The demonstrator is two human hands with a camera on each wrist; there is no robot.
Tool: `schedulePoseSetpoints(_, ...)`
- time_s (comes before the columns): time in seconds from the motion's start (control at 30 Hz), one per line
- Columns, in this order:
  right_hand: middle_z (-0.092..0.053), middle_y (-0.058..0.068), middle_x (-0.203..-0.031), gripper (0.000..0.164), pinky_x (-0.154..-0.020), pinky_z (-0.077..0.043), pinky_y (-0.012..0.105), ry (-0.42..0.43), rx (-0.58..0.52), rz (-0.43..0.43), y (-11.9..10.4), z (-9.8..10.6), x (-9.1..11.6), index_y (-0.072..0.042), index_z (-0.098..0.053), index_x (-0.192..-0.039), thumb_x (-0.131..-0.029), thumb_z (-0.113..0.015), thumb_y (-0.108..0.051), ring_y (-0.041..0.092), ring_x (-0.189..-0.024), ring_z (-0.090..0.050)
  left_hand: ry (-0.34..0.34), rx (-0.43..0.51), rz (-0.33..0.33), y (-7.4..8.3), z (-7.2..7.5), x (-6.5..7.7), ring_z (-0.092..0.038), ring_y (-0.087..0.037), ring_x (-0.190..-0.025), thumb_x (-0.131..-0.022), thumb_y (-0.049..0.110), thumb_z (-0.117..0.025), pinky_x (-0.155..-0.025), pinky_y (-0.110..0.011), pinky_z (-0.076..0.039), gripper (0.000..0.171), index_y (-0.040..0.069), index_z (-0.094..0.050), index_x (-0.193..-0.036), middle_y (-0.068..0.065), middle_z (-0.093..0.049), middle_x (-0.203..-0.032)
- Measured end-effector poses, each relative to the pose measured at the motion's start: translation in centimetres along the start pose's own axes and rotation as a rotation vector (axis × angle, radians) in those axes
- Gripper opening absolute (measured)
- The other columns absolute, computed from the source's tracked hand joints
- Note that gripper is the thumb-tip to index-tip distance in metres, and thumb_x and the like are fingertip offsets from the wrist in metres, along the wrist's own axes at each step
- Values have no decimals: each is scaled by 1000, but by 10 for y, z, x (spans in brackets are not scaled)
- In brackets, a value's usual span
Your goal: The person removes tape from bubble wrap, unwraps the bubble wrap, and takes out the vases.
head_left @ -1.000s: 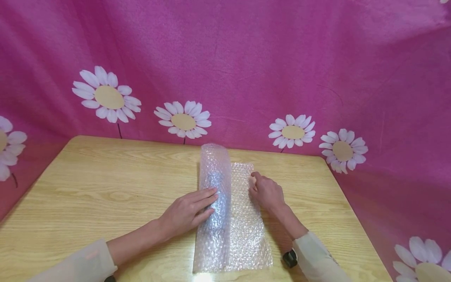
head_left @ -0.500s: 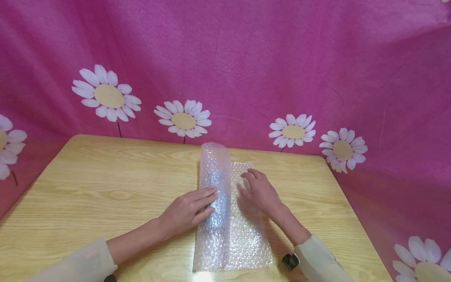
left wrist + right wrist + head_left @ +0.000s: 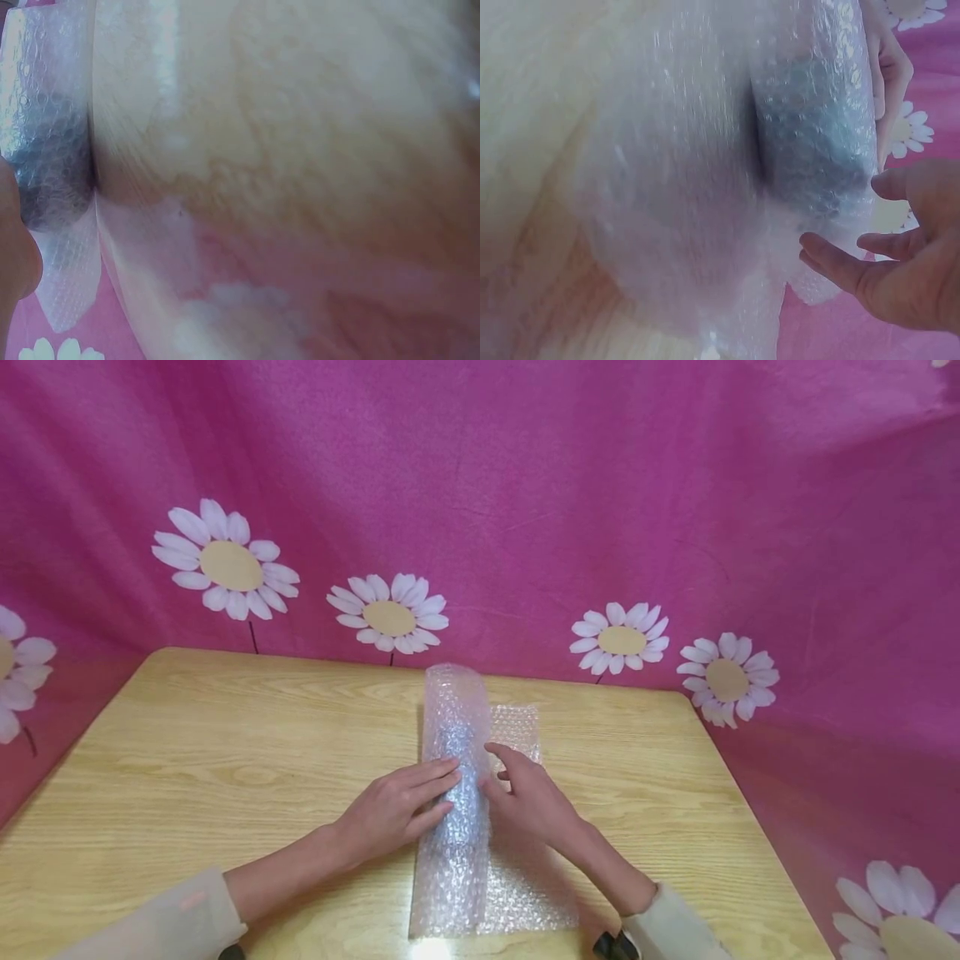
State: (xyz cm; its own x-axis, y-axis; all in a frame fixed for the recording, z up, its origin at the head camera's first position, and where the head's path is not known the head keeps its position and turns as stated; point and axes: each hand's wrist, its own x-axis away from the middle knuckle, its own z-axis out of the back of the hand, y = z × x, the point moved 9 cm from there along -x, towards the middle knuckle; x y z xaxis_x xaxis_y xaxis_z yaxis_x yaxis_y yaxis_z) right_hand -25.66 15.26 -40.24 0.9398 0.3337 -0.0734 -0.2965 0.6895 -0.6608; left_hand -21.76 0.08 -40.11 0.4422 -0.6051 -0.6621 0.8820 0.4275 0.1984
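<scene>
A roll of bubble wrap (image 3: 453, 885) stretches front to back near the table's middle. Through its layers shows a bluish, dark object (image 3: 56, 165), its kind blurred by the wrap. To the right of the roll, a loose flap of bubble wrap (image 3: 521, 902) lies flat on the table. My left hand (image 3: 386, 810) rests on the roll's left side with its fingers extended. My right hand (image 3: 532, 797) is over the flap at the roll's right side, thumb and fingers spread. In the right wrist view the right hand (image 3: 915, 255) has its fingertips close to the roll; whether they touch is unclear.
The wooden table (image 3: 247, 735) ends at the back against a pink cloth (image 3: 510, 510) printed with white daisies. The same cloth hangs along both sides. A dark band (image 3: 617, 945) sits at the right wrist.
My right hand has let go of the flap's right edge and moved left to the roll, its fingers spreading. The left hand and the roll have stayed in place.
</scene>
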Motion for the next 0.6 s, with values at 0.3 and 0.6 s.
schedulePoseSetpoints(0.3, -46, 20, -148, 55, -88, -56, 44, -52, -79, -33, 4, -13, 6, -1, -40, -150, -102, -59, -19, 33, -109, -66, -59, 61, 88, -5, -2, -2, -56, -25, -126, -95, 24, -68, -102, -36, -47, 42, 3, -65, -130, -11, -58, -139)
schedulePoseSetpoints(0.6, -51, 26, -141, 51, -87, -57, 42, -53, -130, -1, 0, -17, 8, -3, -40, -150, -104, -55, -17, 34, -106, -67, -82, 153, 206, -8, -2, -6, -56, -27, -126, -92, 19, -72, -101, -40, -48, 41, 2, -65, -129, -11, -58, -138)
